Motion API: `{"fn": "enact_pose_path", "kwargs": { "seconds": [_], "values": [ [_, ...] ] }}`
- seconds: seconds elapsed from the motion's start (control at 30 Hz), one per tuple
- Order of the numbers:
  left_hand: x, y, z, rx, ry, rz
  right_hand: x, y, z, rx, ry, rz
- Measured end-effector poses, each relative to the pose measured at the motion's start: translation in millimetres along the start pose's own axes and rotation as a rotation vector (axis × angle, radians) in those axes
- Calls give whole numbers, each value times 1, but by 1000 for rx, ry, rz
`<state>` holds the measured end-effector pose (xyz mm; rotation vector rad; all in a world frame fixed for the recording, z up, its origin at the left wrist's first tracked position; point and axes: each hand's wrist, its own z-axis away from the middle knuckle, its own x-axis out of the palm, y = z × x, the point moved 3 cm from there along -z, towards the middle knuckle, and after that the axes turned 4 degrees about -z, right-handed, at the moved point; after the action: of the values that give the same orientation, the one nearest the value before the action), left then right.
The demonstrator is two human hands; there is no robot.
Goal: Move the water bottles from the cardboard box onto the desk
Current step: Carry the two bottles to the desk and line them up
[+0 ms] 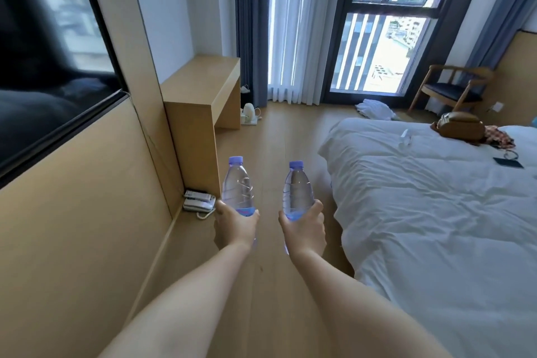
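I hold two clear water bottles with purple caps upright above the wooden floor. My left hand grips the lower part of the left bottle. My right hand grips the lower part of the right bottle. The wooden desk stands ahead on the left against the wall, beyond both bottles. No cardboard box is in view.
A bed with a white duvet fills the right side, with a brown bag and small items on it. A telephone lies on the floor by the desk's side panel. A kettle, a chair and curtained windows are beyond.
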<state>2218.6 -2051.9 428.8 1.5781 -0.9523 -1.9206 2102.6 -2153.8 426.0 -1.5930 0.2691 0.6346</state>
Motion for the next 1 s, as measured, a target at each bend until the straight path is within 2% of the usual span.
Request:
{"fn": "enact_pose_path", "kwargs": {
  "seconds": [0.27,0.53,0.77,1.0],
  "values": [
    [42,87,-151,96,4,25,71,-70,-146,-5,-8,-34],
    [119,148,-298,101,29,48,158,-113,-301,-21,-57,-80],
    [168,208,-417,37,12,155,230,-169,-441,-4,-208,-176],
    [180,239,-526,-13,64,218,312,-219,-523,-65,-278,-185]
  ]
}}
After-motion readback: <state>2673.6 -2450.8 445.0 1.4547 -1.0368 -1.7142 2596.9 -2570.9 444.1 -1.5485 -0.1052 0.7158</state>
